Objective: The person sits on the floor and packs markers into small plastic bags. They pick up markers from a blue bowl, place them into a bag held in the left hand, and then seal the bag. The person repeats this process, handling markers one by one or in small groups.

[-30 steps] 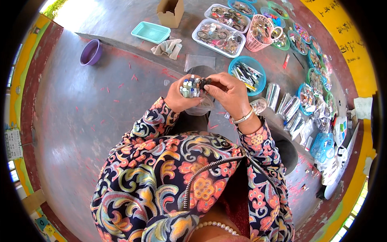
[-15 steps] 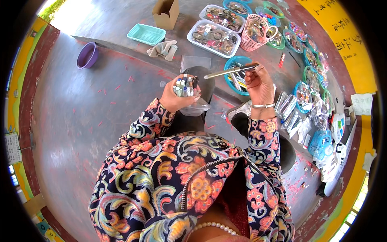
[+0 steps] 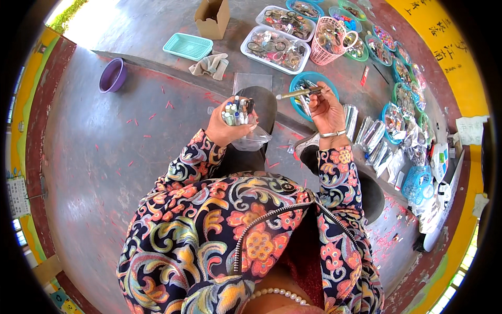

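Observation:
My left hand (image 3: 222,125) is closed round a bunch of small pen-like sticks (image 3: 236,111) together with a clear plastic bag (image 3: 252,139) that hangs below it. My right hand (image 3: 325,103) is raised to the right, over a blue round bowl (image 3: 296,83), and pinches one single stick (image 3: 297,93) that points left. The two hands are apart, above my knees.
On the floor ahead lie white trays (image 3: 272,47) of small items, a pink basket (image 3: 332,34), a teal tray (image 3: 187,46), a cardboard box (image 3: 212,18), a cloth (image 3: 209,65) and a purple bowl (image 3: 113,75). Packets and bowls line the right side (image 3: 397,120).
My hands were together at the bunch; my right hand has drawn one stick out and moved right and up, away from my left hand, which stays holding the bunch.

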Tool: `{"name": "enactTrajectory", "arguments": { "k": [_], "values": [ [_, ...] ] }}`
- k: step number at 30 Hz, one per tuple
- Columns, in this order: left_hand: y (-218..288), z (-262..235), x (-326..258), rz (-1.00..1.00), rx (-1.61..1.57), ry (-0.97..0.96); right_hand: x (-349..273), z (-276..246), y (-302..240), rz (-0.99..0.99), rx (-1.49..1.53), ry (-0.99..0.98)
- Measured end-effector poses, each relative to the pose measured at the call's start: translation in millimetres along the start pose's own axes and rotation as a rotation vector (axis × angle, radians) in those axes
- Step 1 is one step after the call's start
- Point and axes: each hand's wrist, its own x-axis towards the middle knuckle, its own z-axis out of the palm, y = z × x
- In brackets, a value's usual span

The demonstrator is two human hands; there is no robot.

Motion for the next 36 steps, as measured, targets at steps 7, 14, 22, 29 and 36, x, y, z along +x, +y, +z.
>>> {"name": "enactTrajectory", "arguments": {
  "k": [7, 14, 22, 29, 36],
  "values": [
    [-0.4, -1.7, -0.6, 0.007, 0.005, -0.005, 25.8, -89.1, -6.2, -0.147, 0.004, 0.444],
    [-0.4, 1.9, -0.1, -0.001, 0.002, -0.002, 34.0, -222.3, 8.8, -0.123, -0.01, 0.866],
    [-0.8, 4.6, 2.6, -0.003, 0.016, 0.008, 49.2, -234.3, -1.6, -0.068, -0.225, 0.798],
    [-0.1, 3.0, 2.1, 0.003, -0.006, 0.026, 12.7, -9.5, 21.2, 0.182, -0.75, 0.064],
    [-12.2, -12.3, 2.9, 0.033, 0.073, 0.054, -28.0, 86.2, 51.5, 0.157, -1.069, -0.363]
  ]
}}
